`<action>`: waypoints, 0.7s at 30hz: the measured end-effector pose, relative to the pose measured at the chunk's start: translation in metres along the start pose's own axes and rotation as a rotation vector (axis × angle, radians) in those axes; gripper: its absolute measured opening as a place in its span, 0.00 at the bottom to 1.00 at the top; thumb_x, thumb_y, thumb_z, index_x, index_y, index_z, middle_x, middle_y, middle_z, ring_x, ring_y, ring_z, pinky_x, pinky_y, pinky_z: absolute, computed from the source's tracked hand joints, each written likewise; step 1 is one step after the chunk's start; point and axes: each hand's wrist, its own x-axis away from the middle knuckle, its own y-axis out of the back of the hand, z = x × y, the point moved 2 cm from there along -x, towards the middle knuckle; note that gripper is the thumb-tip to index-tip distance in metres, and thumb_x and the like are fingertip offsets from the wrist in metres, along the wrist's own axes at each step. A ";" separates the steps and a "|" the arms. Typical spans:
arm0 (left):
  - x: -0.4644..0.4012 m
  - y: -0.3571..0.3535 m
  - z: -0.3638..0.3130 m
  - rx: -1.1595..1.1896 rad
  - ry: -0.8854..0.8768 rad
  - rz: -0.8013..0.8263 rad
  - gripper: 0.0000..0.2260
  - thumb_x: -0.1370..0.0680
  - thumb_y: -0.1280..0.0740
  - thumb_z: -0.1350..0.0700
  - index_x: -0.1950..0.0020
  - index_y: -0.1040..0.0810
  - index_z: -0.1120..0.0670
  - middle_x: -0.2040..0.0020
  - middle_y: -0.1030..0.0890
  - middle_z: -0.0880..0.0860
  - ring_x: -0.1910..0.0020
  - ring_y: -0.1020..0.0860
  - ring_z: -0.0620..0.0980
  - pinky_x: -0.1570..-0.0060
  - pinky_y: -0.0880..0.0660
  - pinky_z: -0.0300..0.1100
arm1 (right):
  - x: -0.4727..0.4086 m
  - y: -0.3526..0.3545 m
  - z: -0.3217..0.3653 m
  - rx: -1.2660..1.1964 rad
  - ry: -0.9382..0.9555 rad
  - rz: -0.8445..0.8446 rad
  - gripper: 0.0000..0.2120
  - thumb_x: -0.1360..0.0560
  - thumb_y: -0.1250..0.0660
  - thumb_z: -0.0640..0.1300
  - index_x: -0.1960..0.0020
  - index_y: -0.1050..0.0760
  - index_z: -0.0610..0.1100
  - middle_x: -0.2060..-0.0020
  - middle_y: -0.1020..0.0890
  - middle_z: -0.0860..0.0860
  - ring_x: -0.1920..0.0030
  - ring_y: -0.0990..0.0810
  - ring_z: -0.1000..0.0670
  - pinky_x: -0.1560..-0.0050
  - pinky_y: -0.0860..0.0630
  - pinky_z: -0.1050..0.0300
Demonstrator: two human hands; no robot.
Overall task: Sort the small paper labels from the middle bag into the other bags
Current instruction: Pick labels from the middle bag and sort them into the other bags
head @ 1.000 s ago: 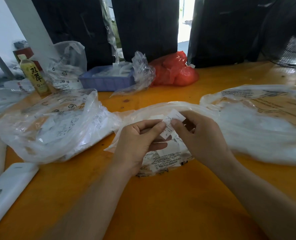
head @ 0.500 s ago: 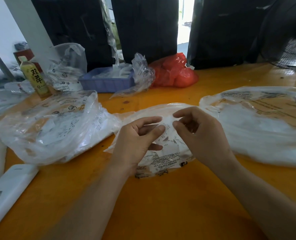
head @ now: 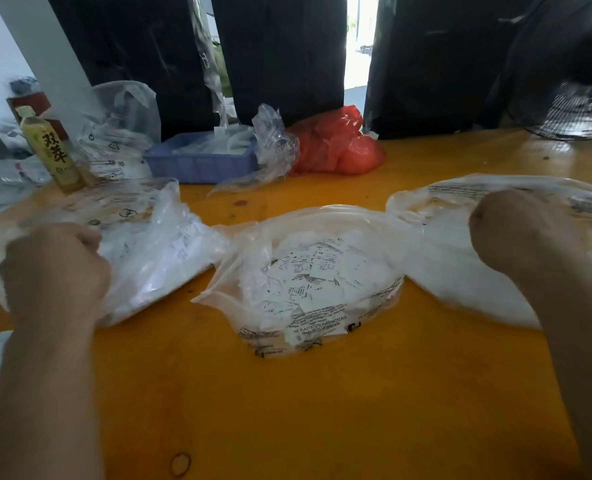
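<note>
Clear crinkled plastic makes up three bags lying in a row on the orange bench (head: 322, 410), seen from the head camera. The left hand (head: 55, 271) is out over the left bag (head: 156, 251), knuckles up, fingers curled under; the grip is blurred, and whether it has hold of anything cannot be told. The right hand (head: 523, 233) reaches over the right bag (head: 461, 282) in the same curled pose, its fingers hidden behind the back of the hand, so its grip cannot be told either. Between them, apart from both hands, the middle bag (head: 253, 271) lies open-mouthed, with the small paper labels (head: 315, 275) heaped inside: white squarish slips with fine black print too small to read. Its near edge carries printed lines, among them "DIE PLASTIKTÜTE". At the back stand a bottle (head: 50, 150) of yellow drink with two large Chinese characters, a blue tray (head: 201, 164), and a red bag (head: 336, 143). A rubber band (head: 180, 464) lies on the near bench.
</note>
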 end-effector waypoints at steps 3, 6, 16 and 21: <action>-0.002 -0.005 0.003 -0.282 0.033 0.215 0.13 0.16 0.35 0.59 0.33 0.16 0.54 0.29 0.22 0.64 0.34 0.24 0.69 0.32 0.26 0.64 | -0.009 -0.020 -0.014 0.153 0.027 0.299 0.09 0.21 0.32 0.48 0.50 0.17 0.44 0.54 0.17 0.46 0.57 0.19 0.44 0.58 0.20 0.51; 0.001 -0.006 -0.006 -0.343 0.038 0.321 0.20 0.16 0.41 0.59 0.26 0.22 0.47 0.22 0.28 0.62 0.29 0.29 0.69 0.30 0.28 0.60 | -0.010 -0.027 -0.011 0.204 0.039 0.321 0.08 0.22 0.31 0.47 0.53 0.16 0.44 0.58 0.17 0.48 0.59 0.19 0.46 0.57 0.18 0.52; 0.060 0.012 -0.082 0.176 -0.479 -0.341 0.11 0.17 0.38 0.56 0.40 0.19 0.54 0.40 0.22 0.60 0.41 0.24 0.61 0.37 0.29 0.57 | -0.009 -0.018 -0.011 0.060 -0.019 0.084 0.04 0.23 0.30 0.41 0.52 0.17 0.41 0.55 0.17 0.42 0.62 0.23 0.42 0.64 0.26 0.53; 0.121 -0.034 -0.133 0.285 -0.933 0.293 0.11 0.18 0.32 0.57 0.36 0.16 0.52 0.44 0.17 0.49 0.56 0.26 0.40 0.44 0.21 0.41 | -0.001 -0.029 -0.001 0.077 -0.045 0.227 0.04 0.23 0.32 0.42 0.53 0.17 0.45 0.59 0.19 0.46 0.61 0.21 0.43 0.64 0.23 0.54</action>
